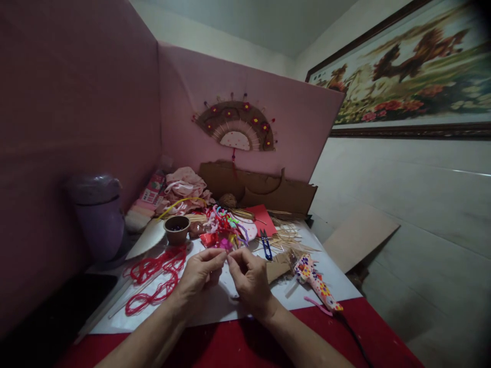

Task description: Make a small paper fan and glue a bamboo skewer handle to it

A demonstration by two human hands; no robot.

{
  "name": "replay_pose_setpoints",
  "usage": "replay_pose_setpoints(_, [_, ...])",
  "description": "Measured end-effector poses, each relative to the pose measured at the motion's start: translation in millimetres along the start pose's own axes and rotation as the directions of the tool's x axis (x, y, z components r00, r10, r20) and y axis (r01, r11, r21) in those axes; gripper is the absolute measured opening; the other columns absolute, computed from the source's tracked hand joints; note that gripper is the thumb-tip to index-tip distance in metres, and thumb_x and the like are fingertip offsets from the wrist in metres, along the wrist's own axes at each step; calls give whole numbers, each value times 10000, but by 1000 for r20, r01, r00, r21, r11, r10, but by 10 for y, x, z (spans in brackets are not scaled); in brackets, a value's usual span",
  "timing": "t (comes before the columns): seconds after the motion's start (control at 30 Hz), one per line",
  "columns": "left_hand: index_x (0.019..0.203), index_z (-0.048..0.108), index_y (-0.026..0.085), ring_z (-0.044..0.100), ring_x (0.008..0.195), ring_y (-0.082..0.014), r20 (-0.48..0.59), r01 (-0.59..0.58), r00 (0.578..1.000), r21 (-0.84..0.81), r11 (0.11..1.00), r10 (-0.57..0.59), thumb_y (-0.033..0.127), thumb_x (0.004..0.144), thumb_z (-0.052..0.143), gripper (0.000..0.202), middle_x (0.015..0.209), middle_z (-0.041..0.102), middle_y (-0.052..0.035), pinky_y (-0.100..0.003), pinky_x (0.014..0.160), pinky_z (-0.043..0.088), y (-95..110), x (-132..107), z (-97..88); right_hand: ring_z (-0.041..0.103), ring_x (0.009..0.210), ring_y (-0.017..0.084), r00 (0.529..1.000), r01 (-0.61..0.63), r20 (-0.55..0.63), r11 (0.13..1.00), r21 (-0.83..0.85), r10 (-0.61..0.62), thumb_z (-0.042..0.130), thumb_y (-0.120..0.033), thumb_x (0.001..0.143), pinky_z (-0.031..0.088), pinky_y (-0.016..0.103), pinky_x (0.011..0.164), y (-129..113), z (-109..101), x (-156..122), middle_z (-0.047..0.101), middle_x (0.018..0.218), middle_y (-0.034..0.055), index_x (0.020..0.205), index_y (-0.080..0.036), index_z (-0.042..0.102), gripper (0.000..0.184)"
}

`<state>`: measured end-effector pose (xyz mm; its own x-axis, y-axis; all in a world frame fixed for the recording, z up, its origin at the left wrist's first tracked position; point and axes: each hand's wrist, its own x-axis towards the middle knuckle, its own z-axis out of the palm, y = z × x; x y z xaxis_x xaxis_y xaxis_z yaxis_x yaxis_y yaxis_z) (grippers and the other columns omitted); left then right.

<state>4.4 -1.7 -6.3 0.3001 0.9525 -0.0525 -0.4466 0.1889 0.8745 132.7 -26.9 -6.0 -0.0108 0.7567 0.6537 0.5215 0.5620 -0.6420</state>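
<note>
My left hand (203, 270) and my right hand (251, 281) meet above the white sheet (215, 306), thumbs and fingertips pinched close together. Whatever sits between the fingertips is too small to make out. Just beyond them lies a magenta piece (225, 243) beside a heap of colourful pipe cleaners (224, 220). Loops of red thread (153, 276) spread out left of my left hand. Past my right hand rest blue-handled thread snips (265, 244) and a scrap of cardboard (278, 270).
A flower-patterned glue gun (316, 283) with a black cord lies at right, near a pink pipe cleaner (318, 305). At left stand a brown cup (177, 230) of dark beads and a purple bin (100, 220). A decorated cardboard fan (238, 122) hangs on the pink panel (299, 122).
</note>
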Motion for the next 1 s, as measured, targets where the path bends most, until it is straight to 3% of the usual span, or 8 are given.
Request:
replay_pose_setpoints(0.2, [692,574,136,257,306,-18,1,-5,1000,51,999,5,371,574,755,319,374,390,85,-180,340,110,19,49,-46,492,515,104,998,14,56,1000,-19,-13,476,-248,855,365,211,509,-39,19,-22,560,595,-10,727,-171,571,177])
replay_pose_setpoints(0.33, [718,551,160,244,299,-14,-80,-47,996,17,999,48,343,588,748,298,375,370,103,-165,337,111,111,56,-49,564,694,133,1000,-13,8,953,-304,16,403,-261,896,395,225,638,22,-193,188,627,737,35,733,-174,596,267])
replay_pose_setpoints(0.4, [724,553,156,222,305,-11,-90,-66,994,-1,998,66,335,598,738,287,373,335,111,-161,343,100,171,31,-26,586,780,150,987,-163,-83,844,-511,140,380,-276,903,401,238,692,123,-377,362,649,848,72,826,-164,614,271])
replay_pose_setpoints(0.47, [714,559,145,200,317,-7,-66,-82,995,-16,997,81,336,602,729,280,381,334,107,-161,348,90,213,0,4,601,866,186,922,-286,-33,618,-732,387,399,-343,890,405,263,714,263,-542,519,663,912,90,878,-183,635,286])
replay_pose_setpoints(0.53, [688,558,136,192,327,-5,-33,-90,995,-14,996,90,343,611,722,275,385,336,101,-162,353,93,227,-24,28,622,840,253,873,-315,-17,537,-783,488,530,-413,803,417,304,673,416,-632,617,677,858,135,819,-159,663,287])
replay_pose_setpoints(0.63, [658,555,132,190,329,-9,19,-86,996,21,996,85,377,641,700,286,374,299,103,-164,356,94,211,-39,41,620,880,301,831,-323,-5,476,-818,556,654,-371,696,427,333,682,623,-619,640,672,937,173,920,-134,656,326])
replay_pose_setpoints(0.8, [628,546,130,182,330,-11,71,-70,995,69,995,65,405,670,671,305,369,289,97,-174,358,90,198,-55,48,624,869,292,809,-329,3,458,-826,587,552,-169,740,430,326,670,818,-520,582,658,954,194,990,-107,628,269])
replay_pose_setpoints(1.0, [615,532,136,169,328,-14,102,-65,993,84,994,56,389,694,650,291,369,281,98,-188,359,74,202,-65,48,585,906,248,895,-298,-31,546,-783,444,378,-13,774,404,290,717,765,-615,644,583,1021,209,1043,-63,568,334])
